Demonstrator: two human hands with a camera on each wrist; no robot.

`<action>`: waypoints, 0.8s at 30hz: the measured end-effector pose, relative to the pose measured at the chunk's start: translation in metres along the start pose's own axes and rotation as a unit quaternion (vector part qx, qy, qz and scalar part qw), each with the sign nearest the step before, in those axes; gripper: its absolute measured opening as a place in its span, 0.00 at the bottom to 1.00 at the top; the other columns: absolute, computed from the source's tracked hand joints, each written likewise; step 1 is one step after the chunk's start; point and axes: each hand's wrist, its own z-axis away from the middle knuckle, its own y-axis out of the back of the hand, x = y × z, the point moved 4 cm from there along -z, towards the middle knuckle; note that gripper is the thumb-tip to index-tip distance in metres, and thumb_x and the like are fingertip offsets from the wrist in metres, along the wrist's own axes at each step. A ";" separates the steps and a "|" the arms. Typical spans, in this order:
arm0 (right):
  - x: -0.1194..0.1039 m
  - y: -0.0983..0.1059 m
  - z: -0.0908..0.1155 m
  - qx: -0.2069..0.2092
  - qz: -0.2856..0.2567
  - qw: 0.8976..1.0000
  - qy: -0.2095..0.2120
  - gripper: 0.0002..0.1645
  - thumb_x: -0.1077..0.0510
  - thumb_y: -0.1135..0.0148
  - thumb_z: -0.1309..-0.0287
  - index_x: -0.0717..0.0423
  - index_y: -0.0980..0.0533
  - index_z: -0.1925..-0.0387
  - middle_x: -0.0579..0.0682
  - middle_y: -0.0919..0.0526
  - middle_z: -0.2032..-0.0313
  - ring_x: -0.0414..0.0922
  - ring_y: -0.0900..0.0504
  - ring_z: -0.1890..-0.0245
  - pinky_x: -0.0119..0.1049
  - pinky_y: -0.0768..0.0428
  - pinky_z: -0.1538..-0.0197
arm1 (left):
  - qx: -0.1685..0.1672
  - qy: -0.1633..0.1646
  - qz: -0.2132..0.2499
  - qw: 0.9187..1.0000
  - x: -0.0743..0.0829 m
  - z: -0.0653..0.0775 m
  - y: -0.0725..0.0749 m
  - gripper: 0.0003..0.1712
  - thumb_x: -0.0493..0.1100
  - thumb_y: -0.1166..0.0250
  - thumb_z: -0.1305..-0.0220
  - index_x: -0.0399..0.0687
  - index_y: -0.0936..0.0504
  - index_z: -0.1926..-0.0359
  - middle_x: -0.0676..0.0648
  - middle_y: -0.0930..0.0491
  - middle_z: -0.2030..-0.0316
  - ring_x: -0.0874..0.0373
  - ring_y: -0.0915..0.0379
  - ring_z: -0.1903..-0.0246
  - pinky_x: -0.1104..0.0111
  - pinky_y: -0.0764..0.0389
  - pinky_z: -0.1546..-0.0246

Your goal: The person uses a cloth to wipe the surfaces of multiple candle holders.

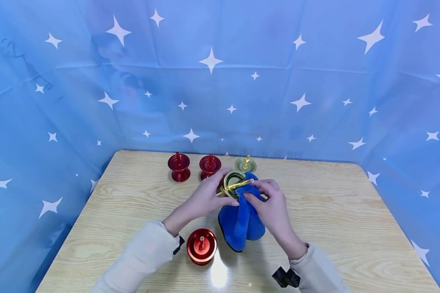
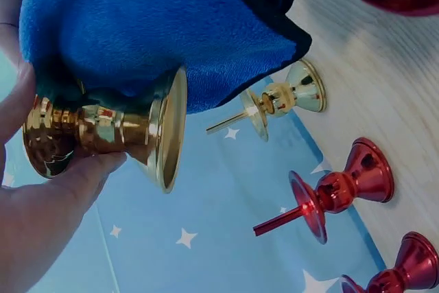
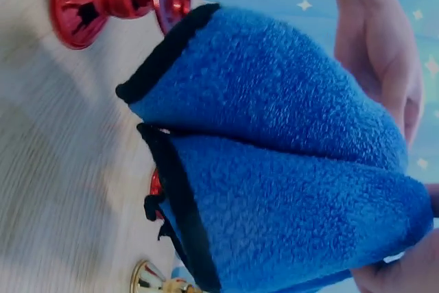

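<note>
In the head view my left hand point(image 1: 207, 190) grips a shiny gold candle holder point(image 2: 103, 128) by its stem, raised over the table and tilted on its side. A thin gold rod point(image 1: 239, 185) sticks out of its dish toward the right. My right hand point(image 1: 273, 202) pinches a bunched blue cloth point(image 1: 239, 226) between thumb and fingers, close to the rod's tip. The cloth hangs down below the hands, its dark edging plain in the right wrist view. In the left wrist view the cloth lies against the gold holder and hides part of it.
Two red candle holders point(image 1: 178, 162) point(image 1: 210, 164) and a second gold candle holder point(image 1: 245, 164) stand along the back of the wooden table point(image 1: 333, 211). Another red candle holder point(image 1: 201, 246) stands near the left forearm. A blue star-patterned curtain point(image 1: 264, 101) surrounds the table.
</note>
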 end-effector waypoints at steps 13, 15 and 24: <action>-0.014 0.001 -0.003 -0.033 0.063 0.963 0.261 0.17 0.80 0.35 0.63 0.61 0.19 0.70 0.54 0.25 0.61 0.49 0.25 0.59 0.44 0.20 0.61 | -0.177 -0.009 0.141 0.974 0.001 0.005 0.008 0.35 0.31 0.36 0.45 0.33 0.41 0.39 0.39 0.29 0.45 0.54 0.31 0.46 0.66 0.32 0.44; -0.017 0.002 -0.005 -0.043 0.069 0.952 0.295 0.18 0.80 0.36 0.64 0.60 0.19 0.70 0.55 0.25 0.61 0.50 0.24 0.58 0.45 0.21 0.59 | -0.188 -0.004 0.155 0.970 0.003 0.006 0.009 0.31 0.30 0.37 0.44 0.32 0.41 0.42 0.38 0.29 0.46 0.54 0.31 0.47 0.66 0.33 0.44; -0.009 0.004 -0.005 -0.033 0.042 0.991 0.123 0.13 0.71 0.34 0.55 0.61 0.20 0.64 0.53 0.24 0.62 0.47 0.25 0.64 0.43 0.21 0.63 | -0.122 0.000 0.190 0.974 0.002 0.006 0.011 0.25 0.31 0.42 0.39 0.30 0.40 0.43 0.35 0.27 0.51 0.50 0.27 0.53 0.67 0.26 0.52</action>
